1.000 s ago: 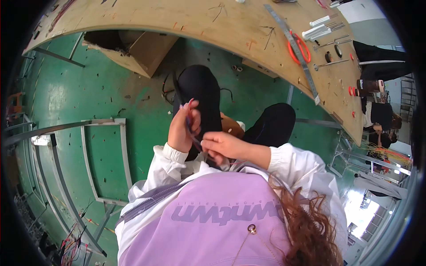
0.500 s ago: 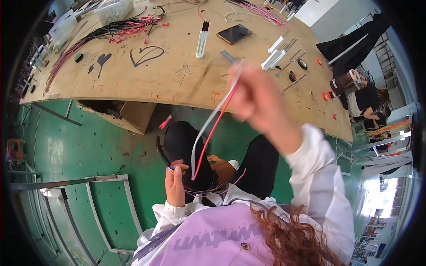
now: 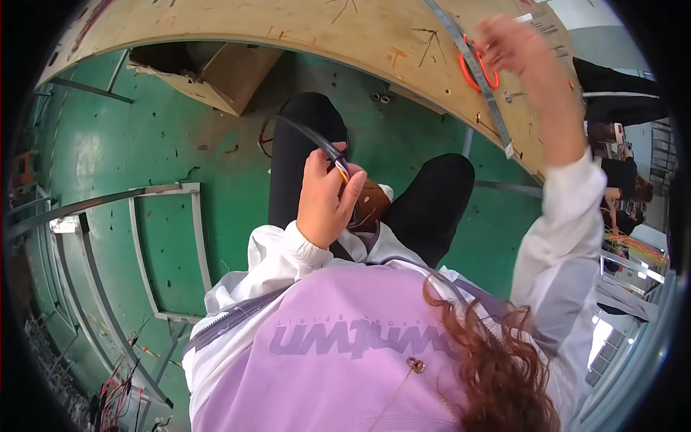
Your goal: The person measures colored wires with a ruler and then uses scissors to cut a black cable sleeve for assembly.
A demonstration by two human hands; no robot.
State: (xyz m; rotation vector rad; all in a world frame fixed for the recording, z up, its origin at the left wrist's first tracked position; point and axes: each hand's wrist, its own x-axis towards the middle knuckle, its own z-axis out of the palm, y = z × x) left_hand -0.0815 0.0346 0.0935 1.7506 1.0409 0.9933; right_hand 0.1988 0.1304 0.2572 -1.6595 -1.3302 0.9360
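My left hand [image 3: 327, 201] is closed round a black-sheathed cable [image 3: 320, 138] above my lap. Thin coloured wires [image 3: 341, 170], yellow and white among them, come out of its sheath between my thumb and fingers. Over the right part of the table, my right hand [image 3: 515, 54] is blurred, its fingers loosely apart with nothing visible in them. Just left of it are red-handled scissors [image 3: 466, 72] and a long steel ruler [image 3: 491, 101]; the ruler lies across the handles.
The wooden table [image 3: 216, 20] curves across the top. Beneath it, an open cardboard box [image 3: 234, 75] stands on the green floor [image 3: 93, 151]. Metal frames [image 3: 137, 245] are at my left. At the far right, a person [image 3: 626, 180] is near several coloured wires.
The grey and red wires are gone from my right hand, which has moved right over the table. My view has shifted lower, and the cable in my left hand now lies nearer the middle.
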